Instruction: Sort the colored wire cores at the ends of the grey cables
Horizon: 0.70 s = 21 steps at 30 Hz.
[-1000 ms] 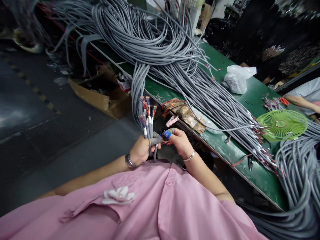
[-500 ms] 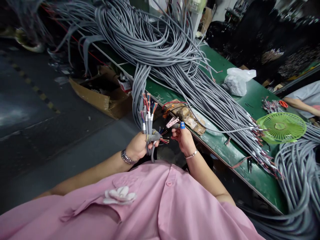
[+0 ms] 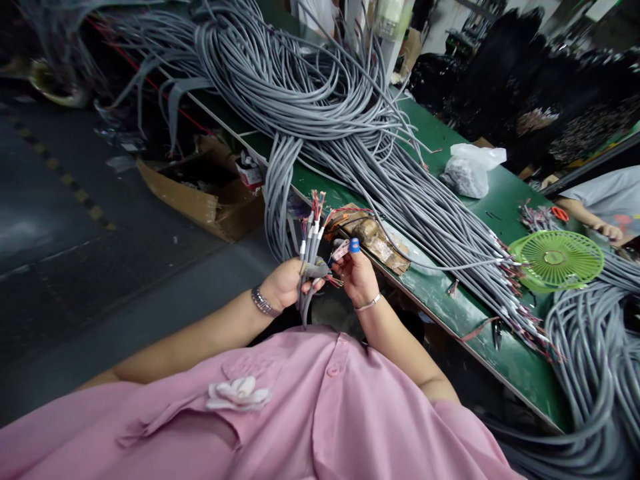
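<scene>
My left hand (image 3: 286, 283) is closed around a small bunch of grey cables (image 3: 311, 248), their stripped ends pointing up with coloured wires and white wraps showing. A grey-wrapped finger or thumb lies across the cables, and more loose coloured wires (image 3: 334, 281) stick out beside it towards the right. Close by, my right hand (image 3: 358, 275) pinches a small pale pink tool (image 3: 341, 250) whose exact kind I cannot make out. The thumb wears a blue finger cover (image 3: 355, 245). The right fingertips are at the wires, but whether they touch is unclear.
A large heap of grey cables (image 3: 300, 100) covers the green table (image 3: 537, 377). On it lie a brown taped bundle (image 3: 377, 241), a plastic bag (image 3: 470, 170) and a green fan-like grille (image 3: 555, 260). A cardboard box (image 3: 200, 207) stands below left. A co-worker's arm (image 3: 583, 212) reaches in at right.
My right hand has moved left with the pink tool, up to the wires. My left hand and its cable bunch have shifted slightly right, so the hands are closer together.
</scene>
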Tool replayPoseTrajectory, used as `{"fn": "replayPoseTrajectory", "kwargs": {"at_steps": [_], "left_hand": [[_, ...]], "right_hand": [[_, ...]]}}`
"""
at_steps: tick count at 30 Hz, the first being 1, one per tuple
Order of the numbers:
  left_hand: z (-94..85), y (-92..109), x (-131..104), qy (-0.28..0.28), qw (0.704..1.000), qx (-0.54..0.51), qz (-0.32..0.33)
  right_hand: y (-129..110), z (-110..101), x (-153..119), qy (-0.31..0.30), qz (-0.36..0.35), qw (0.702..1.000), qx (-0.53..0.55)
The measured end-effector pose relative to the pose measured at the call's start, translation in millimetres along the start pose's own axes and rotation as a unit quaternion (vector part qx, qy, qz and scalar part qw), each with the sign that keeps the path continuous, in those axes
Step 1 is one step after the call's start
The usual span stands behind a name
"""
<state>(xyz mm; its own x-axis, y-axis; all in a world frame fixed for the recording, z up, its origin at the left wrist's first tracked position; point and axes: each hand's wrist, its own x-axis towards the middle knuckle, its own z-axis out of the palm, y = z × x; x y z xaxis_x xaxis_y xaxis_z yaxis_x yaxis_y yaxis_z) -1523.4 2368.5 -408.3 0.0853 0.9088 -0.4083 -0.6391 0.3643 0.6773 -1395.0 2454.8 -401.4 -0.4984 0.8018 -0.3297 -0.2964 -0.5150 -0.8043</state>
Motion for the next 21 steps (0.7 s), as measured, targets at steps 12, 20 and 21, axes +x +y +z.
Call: {"fn": "replayPoseTrajectory", "kwargs": {"at_steps": [12,20,21], "left_hand": [[3.7,-1,1,0.008,1.000,0.019,-0.019],[6.1,-9,-16,0.034,0.998,0.021,0.041],[6.2,-10,-17,0.038,0.998,0.023,0.051]], "right_hand": [[-4,1,-4,-0.005,0.044,0.999,0.019],[-5,-5,-10,-0.045,0.049,0.998,0.022],[-4,-5,-11,-0.042,0.035,0.998,0.012]]}}
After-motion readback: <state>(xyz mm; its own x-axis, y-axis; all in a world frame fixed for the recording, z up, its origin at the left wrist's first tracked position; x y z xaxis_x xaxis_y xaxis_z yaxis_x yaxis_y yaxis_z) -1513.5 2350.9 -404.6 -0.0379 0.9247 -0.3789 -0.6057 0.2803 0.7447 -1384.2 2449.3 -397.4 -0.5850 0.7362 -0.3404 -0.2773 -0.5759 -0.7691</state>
